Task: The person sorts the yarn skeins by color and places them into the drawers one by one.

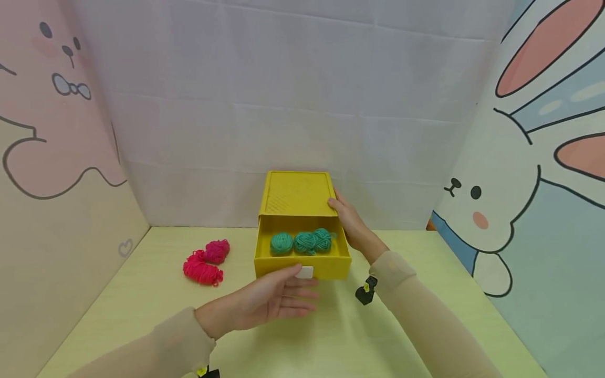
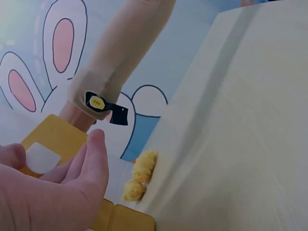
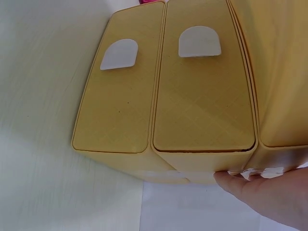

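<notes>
A yellow drawer cabinet (image 1: 299, 193) stands against the back wall. Its top drawer (image 1: 266, 231) is pulled out, with several teal yarn balls (image 1: 304, 242) inside. My left hand (image 1: 276, 299) is at the drawer's front, thumb beside the white handle (image 1: 306, 272), fingers extended below it; the left wrist view also shows this handle (image 2: 42, 158) beside the fingers. With the thumb over the top edge, my right hand (image 1: 351, 220) holds the cabinet's right side; its fingers are mostly hidden. The right wrist view shows two lower drawers (image 3: 204, 106), both closed.
Bright pink yarn (image 1: 202, 268) and a darker pink bundle (image 1: 217, 251) lie on the table left of the cabinet. Yellow yarn (image 2: 139, 175) lies on the table in the left wrist view. Printed cartoon panels (image 1: 501, 210) flank the pale table (image 1: 156, 294); a white cloth (image 1: 302, 94) hangs behind.
</notes>
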`<action>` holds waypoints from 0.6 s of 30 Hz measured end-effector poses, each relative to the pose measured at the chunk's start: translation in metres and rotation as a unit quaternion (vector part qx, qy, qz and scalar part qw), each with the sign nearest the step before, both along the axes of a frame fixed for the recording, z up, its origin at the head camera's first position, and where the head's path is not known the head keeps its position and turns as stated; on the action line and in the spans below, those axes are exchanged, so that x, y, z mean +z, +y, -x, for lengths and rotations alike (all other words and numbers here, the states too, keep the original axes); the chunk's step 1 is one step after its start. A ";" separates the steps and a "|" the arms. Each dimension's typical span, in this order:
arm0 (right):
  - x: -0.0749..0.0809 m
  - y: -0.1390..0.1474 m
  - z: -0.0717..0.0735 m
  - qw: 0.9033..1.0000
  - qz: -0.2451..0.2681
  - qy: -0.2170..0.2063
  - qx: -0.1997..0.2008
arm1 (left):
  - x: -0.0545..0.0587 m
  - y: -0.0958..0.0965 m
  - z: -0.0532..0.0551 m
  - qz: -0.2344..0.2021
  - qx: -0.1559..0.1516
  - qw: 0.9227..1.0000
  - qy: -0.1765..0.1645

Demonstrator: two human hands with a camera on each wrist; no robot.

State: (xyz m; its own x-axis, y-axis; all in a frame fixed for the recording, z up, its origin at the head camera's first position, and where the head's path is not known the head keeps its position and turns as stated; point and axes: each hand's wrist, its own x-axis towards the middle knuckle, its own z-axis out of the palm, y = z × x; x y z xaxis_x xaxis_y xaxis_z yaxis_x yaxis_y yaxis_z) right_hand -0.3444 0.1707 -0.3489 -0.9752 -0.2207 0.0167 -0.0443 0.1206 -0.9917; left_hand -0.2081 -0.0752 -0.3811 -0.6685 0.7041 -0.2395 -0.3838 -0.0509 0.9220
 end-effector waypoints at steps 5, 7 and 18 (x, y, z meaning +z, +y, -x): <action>-0.001 0.002 0.002 1.000 0.003 -0.008 0.011 | -0.003 0.002 0.009 -0.038 0.041 0.998 -0.031; -0.001 0.002 0.002 1.000 0.001 -0.014 0.013 | -0.004 0.002 0.014 -0.042 0.051 0.997 -0.028; -0.001 0.005 0.004 0.999 0.000 -0.031 0.020 | -0.003 0.008 0.046 -0.051 0.077 0.995 -0.024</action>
State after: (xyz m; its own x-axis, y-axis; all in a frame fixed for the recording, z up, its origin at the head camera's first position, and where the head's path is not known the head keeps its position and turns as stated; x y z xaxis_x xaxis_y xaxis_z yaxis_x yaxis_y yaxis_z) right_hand -0.3486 0.1758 -0.3496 -0.9648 -0.2596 -0.0430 0.0121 0.1195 -0.9928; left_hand -0.2545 -0.0673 -0.3842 -0.7593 0.6172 -0.2061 -0.4082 -0.2051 0.8896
